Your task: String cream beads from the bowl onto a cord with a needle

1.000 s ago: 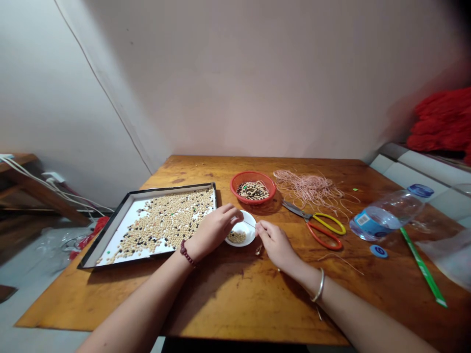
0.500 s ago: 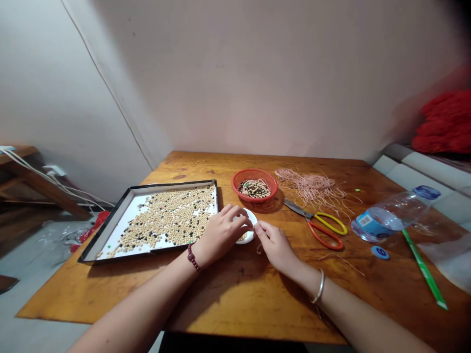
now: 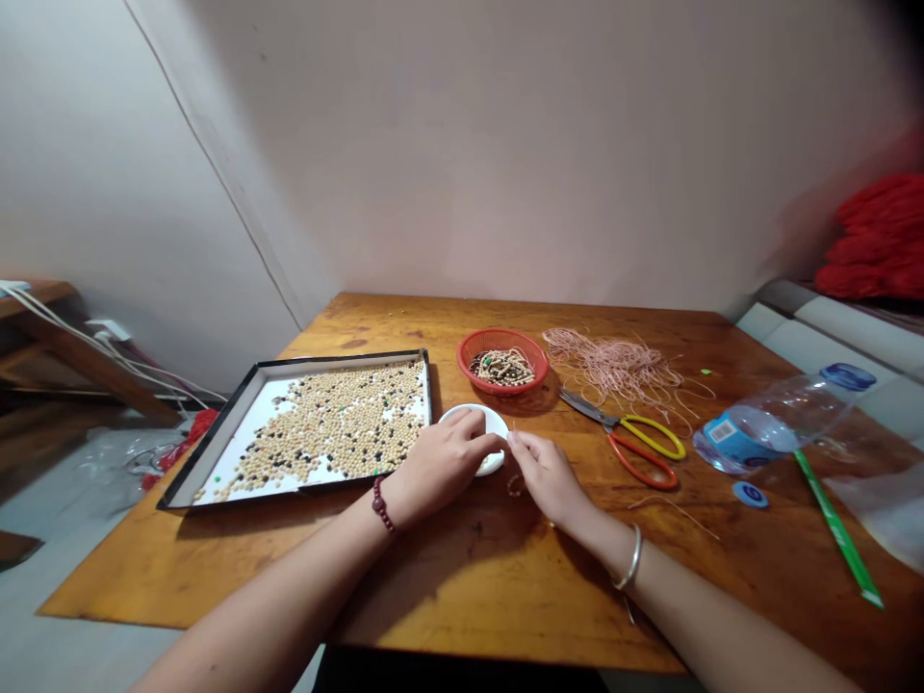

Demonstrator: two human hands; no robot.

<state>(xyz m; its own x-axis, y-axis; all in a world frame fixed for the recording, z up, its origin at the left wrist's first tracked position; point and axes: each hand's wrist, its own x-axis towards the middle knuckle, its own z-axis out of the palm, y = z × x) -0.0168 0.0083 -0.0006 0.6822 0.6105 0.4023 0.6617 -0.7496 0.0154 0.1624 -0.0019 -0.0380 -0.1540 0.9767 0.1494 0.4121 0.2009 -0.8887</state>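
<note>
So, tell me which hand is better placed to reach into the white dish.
Likely the left hand: it is over the dish, whereas the right hand is beside it, pinching a bead string.

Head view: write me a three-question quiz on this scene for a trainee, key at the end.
1. Multiple choice. What colour are the handles of the scissors?
a) both green
b) one yellow, one orange-red
c) both black
2. True or false? The red basket sits farther from the camera than the white dish.
3. Fill in the blank. The hand nearer the bead tray is the person's ____ hand.

Key: 1 b; 2 true; 3 left.
</note>
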